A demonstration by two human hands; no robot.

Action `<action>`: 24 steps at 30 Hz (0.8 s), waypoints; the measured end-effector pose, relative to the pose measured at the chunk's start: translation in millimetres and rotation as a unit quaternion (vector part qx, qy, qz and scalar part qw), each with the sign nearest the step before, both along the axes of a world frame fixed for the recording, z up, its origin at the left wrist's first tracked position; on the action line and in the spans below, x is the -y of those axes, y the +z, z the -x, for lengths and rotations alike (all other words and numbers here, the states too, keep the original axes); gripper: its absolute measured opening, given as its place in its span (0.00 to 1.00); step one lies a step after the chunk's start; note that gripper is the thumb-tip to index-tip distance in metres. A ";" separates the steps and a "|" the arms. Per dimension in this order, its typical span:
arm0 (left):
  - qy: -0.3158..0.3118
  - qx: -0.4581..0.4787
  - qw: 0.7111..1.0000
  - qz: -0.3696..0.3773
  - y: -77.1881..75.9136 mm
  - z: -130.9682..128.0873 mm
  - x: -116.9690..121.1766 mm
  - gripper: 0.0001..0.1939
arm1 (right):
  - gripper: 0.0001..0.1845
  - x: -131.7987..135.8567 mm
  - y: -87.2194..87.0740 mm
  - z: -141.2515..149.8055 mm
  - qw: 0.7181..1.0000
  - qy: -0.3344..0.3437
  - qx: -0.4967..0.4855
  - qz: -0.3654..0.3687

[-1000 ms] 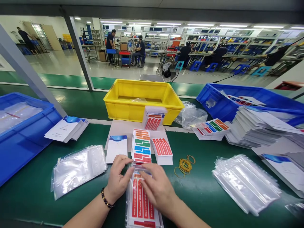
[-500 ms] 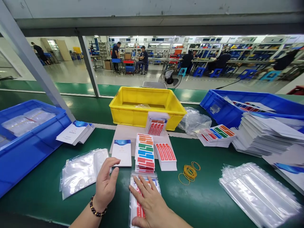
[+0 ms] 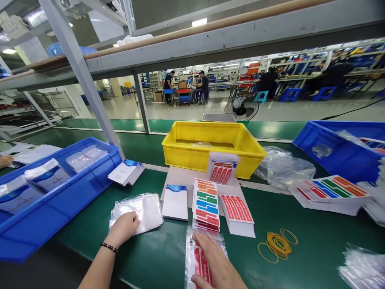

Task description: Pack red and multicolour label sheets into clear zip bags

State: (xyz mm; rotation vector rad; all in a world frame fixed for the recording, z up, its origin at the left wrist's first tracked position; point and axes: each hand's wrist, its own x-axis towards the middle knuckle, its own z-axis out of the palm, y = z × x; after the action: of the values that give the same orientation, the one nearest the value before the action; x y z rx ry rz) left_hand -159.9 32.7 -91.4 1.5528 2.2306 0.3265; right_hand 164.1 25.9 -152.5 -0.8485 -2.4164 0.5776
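My left hand rests on the near edge of a stack of clear plastic bags, fingers curled over it. Flat and open, my right hand lies on a clear bag holding red label sheets at the near table edge. Just beyond it stand a stack of multicoloured label sheets, a stack of red label sheets and a white booklet with a blue top.
A yellow bin sits behind the stacks. A blue bin with bagged booklets is at the left, another blue bin at the right. Yellow rubber bands lie to the right. Other people work at benches far behind.
My left hand left the filled bag and moved left onto the stack of empty bags. My right hand stayed flat on the filled bag. The view swung left and up.
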 end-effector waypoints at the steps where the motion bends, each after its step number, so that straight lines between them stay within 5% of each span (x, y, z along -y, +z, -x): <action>1: -0.002 0.004 1.000 -0.007 2.7 -3.6 1.0 0.11 | 0.36 -1.0 4.5 0.7 1.000 0.001 -0.012 0.002; 5: -0.035 0.047 0.998 -0.036 15.4 -42.3 10.8 0.13 | 0.14 -5.3 30.3 11.9 0.996 0.009 -0.067 0.064; 10: -0.145 0.159 0.974 -0.065 12.7 -111.8 23.3 0.12 | 0.22 -8.2 39.5 34.7 0.970 -0.036 -0.106 0.216; 13: -0.173 0.267 0.945 -0.073 6.2 -133.9 21.5 0.10 | 0.25 -9.6 24.8 37.6 0.984 -0.058 -0.070 0.151; 18: -0.122 0.379 0.916 -0.057 -1.8 -144.4 10.0 0.17 | 0.27 -8.0 8.0 31.2 0.998 -0.042 -0.038 -0.025; 24: -0.100 0.373 0.918 -0.090 -5.9 -151.2 6.6 0.18 | 0.14 -8.2 31.4 29.1 0.993 -0.070 -0.088 0.043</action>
State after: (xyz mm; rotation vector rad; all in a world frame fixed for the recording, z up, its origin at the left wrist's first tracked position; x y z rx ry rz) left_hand -8.7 26.0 -97.3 1.3983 1.4674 0.9081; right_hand 135.0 34.1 -121.0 -0.9522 -2.1681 0.6773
